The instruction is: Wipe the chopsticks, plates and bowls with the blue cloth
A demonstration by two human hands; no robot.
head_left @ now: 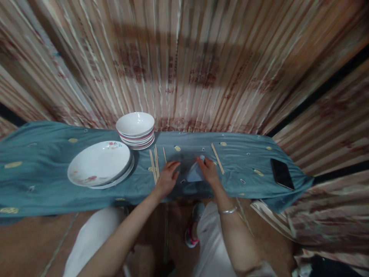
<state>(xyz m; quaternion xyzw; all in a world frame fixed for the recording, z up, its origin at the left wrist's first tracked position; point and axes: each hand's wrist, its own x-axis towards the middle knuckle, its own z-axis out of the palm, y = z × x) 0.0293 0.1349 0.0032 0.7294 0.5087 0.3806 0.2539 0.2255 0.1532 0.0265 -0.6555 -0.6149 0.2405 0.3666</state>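
Note:
My right hand (208, 169) is closed on a small pale blue cloth (195, 173), which looks like a napkin or wipe. One bunched end pokes out above the fingers, and the rest hangs down to the left. My left hand (168, 179) is over the table with its fingers stretched to the right and the thumb apart. A chopstick (164, 154) shows just beyond that hand, its near end hidden; I cannot tell whether they touch. More chopsticks (153, 165) lie left of my left hand. Another pair of chopsticks (217, 158) lies right of my right hand.
A stack of white bowls (135, 129) stands at the back, left of the chopsticks. Large floral plates (99, 163) are stacked at the left. A black phone (281, 174) lies near the right end of the green tablecloth (245, 184). Patterned curtains (178, 69) hang behind.

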